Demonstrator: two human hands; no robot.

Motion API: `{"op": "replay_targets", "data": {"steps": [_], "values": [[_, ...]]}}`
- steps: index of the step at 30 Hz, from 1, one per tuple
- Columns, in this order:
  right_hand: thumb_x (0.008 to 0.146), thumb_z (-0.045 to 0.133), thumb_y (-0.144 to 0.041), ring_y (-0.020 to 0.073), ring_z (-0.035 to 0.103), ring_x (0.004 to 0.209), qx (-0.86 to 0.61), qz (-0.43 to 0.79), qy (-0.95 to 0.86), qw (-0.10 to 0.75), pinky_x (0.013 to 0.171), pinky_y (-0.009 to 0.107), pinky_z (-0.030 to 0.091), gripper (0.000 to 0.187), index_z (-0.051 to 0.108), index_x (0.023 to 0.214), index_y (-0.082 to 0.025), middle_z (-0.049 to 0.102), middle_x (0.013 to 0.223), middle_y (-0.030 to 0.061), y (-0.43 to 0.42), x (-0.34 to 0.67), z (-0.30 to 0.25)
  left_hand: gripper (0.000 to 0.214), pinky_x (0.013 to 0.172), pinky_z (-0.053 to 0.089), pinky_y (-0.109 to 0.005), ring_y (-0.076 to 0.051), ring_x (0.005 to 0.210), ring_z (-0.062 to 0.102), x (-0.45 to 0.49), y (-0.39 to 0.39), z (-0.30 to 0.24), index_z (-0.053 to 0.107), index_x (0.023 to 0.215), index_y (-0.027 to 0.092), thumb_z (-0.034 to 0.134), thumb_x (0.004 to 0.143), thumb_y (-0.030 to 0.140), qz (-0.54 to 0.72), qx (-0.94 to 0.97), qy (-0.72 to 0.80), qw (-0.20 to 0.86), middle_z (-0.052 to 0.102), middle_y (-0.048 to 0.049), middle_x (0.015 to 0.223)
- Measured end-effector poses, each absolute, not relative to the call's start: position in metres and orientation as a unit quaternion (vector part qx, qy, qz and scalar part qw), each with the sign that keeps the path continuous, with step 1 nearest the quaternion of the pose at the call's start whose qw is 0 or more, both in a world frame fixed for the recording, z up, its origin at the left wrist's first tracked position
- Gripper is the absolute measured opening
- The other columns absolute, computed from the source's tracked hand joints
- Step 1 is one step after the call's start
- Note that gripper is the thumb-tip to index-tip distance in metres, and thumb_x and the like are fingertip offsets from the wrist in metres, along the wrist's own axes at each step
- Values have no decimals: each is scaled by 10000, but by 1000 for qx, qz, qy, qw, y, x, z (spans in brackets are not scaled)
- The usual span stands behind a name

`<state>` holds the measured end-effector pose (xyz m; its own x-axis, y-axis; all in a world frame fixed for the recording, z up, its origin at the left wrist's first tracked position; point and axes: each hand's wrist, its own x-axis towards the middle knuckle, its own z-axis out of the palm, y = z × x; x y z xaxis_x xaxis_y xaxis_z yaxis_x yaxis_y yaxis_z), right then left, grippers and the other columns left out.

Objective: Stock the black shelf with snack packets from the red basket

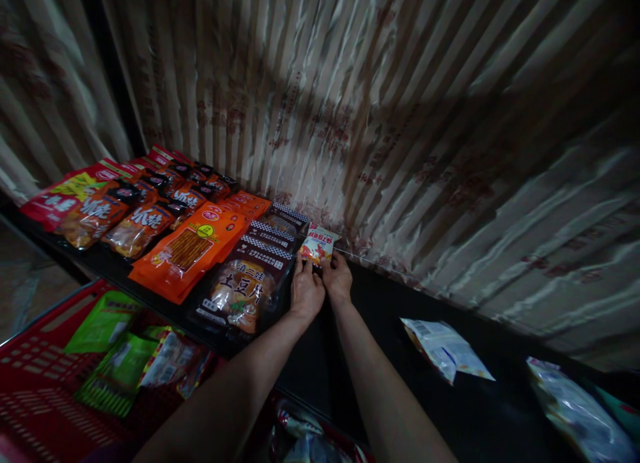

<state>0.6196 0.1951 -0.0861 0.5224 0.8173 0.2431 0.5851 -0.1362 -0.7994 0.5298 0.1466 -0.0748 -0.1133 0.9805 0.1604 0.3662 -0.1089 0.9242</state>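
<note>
Both my hands reach forward to a small white and red snack packet (318, 244) at the back of a dark shelf (380, 330). My left hand (306, 291) grips the packet's lower left edge, fingers closed on it. My right hand (337, 277) pinches its lower right edge. The packet stands tilted beside a row of dark packets with a potato-slice picture (243, 291).
Left along the shelf lie orange packets (187, 253) and rows of red-brown snack packets (120, 216). A red basket (45, 390) with green packets sits below at the left. Two pale packets (445, 348) (575, 410) lie on the shelf at the right. A striped curtain (400, 116) hangs behind.
</note>
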Motion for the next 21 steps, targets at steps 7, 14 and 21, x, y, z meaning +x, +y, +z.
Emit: {"op": "replay_targets", "data": {"steps": [7, 14, 21], "values": [[797, 543, -358, 243, 631, 982, -742, 128, -499, 430, 903, 370, 447, 322, 664, 1048, -197, 703, 997, 95, 194, 617, -85, 525, 1122, 314, -329, -261, 1351, 358, 528, 146, -74, 484, 1317, 25, 443, 794, 57, 455, 591, 581, 327, 288, -197, 1499], [772, 582, -405, 248, 616, 1029, -735, 141, -484, 453, 911, 371, 449, 500, 573, 1210, -162, 674, 1091, 119, 185, 619, -84, 553, 1132, 295, -343, -254, 1361, 342, 528, 144, -75, 452, 1342, 40, 445, 789, 45, 449, 604, 577, 318, 324, -190, 1485], [780, 559, -331, 238, 618, 1002, -727, 131, -492, 460, 909, 381, 461, 520, 519, 1268, -159, 647, 1126, 128, 140, 615, -75, 512, 1134, 298, -373, -262, 1366, 331, 528, 140, -78, 538, 1261, 82, 453, 760, 15, 479, 600, 565, 302, 380, -158, 1459]]}}
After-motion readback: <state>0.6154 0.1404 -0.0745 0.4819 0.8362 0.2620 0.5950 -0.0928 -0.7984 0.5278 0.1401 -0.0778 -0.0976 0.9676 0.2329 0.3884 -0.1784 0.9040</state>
